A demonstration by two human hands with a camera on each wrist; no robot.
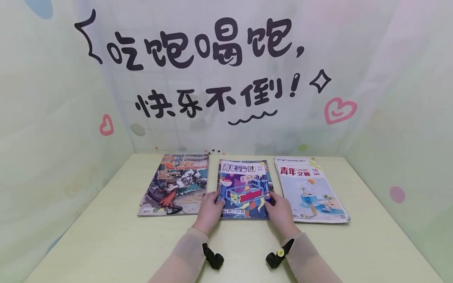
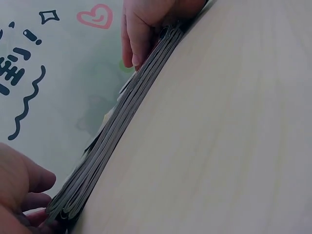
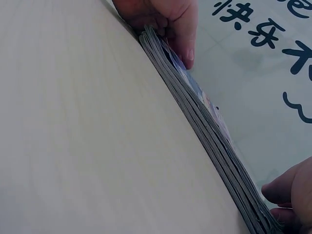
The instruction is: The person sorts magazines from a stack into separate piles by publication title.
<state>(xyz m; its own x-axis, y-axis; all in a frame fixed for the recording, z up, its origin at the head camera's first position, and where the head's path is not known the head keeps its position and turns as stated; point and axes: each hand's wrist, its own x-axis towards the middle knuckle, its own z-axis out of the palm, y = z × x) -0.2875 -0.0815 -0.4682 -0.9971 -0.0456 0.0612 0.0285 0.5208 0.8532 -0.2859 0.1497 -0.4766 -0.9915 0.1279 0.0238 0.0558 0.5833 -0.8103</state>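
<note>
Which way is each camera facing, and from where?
Head: on the head, facing forward and down over table and wall; left hand, right hand and sleeves show.
Left wrist: on that wrist, facing right along the middle magazine stack; left hand lower left, right hand top.
Right wrist: on that wrist, facing left along it; right hand lower right, left hand top.
Both wrist views share the stack and both hands.

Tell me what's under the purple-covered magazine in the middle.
Beneath that magazine are more magazines, stacked: their edges show, and a darker cover peeks out at right. Otherwise their covers are hidden.
</note>
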